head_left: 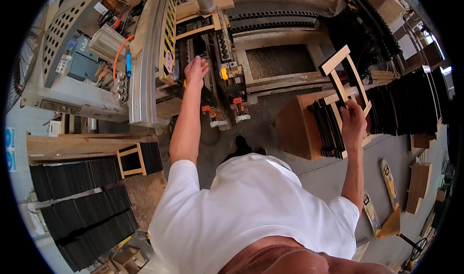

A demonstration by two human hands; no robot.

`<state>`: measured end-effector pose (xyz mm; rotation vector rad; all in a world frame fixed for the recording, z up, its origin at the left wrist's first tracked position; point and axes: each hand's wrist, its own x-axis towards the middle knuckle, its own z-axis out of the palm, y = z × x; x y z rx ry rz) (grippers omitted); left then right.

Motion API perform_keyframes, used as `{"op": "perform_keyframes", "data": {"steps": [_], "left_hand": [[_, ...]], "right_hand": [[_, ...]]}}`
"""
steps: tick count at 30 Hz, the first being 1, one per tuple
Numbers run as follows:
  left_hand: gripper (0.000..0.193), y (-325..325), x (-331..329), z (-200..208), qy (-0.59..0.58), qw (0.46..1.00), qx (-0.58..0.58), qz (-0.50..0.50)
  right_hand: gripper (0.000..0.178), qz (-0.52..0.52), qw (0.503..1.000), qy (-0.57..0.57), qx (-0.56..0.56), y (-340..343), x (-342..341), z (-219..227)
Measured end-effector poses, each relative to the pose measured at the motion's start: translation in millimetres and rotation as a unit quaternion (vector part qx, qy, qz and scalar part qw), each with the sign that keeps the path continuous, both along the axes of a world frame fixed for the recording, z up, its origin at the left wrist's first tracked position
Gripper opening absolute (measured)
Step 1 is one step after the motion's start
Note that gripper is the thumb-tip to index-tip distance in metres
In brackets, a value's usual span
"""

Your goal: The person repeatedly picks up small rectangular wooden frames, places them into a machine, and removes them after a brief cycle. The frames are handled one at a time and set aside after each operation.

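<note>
I have the right hand (354,119) closed around one side of a pale wooden frame (335,60), holding it tilted above a row of dark pieces (323,131) beside a brown box (297,124). My left hand (195,71) reaches forward over the machine (222,47), its fingers drawn narrow and curled; from here I can't tell whether they grip or touch anything. Just beyond it, I see a second wooden frame (195,33) lying in the machine near a metal cylinder (206,4). Far to my left, a third frame (141,159) leans against stacked black panels (77,180).
</note>
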<state>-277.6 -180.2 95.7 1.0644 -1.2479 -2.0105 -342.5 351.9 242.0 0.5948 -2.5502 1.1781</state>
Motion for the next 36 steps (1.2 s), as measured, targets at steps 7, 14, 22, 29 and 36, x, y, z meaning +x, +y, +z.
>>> {"op": "perform_keyframes", "data": {"steps": [7,14,22,29,36], "left_hand": [[0.08,-62.2,-74.7,-4.6,0.105,0.99,0.097,-0.013],[0.079,-94.1,-120.8,-5.9,0.174,0.966,0.176,0.074],[0.061,-82.1,-105.5,-16.1,0.189,0.942,0.235,0.148],[0.023,-17.5,-22.1,-28.1,0.278,0.931,0.238,0.021],[0.028,-1.2,-4.0,-17.0,0.339,0.918,0.205,-0.026]], "right_hand": [[0.02,0.027,0.999,-0.001,0.018,-51.1,-6.9,6.8],[0.023,0.078,0.996,0.02,0.047,-116.2,-14.1,14.0],[0.017,0.212,0.966,0.101,0.11,-232.8,-50.0,12.1],[0.018,0.424,0.878,0.194,0.109,-387.7,-83.6,-38.7],[0.023,0.494,0.844,0.173,0.116,-451.2,-82.7,-87.3]]}}
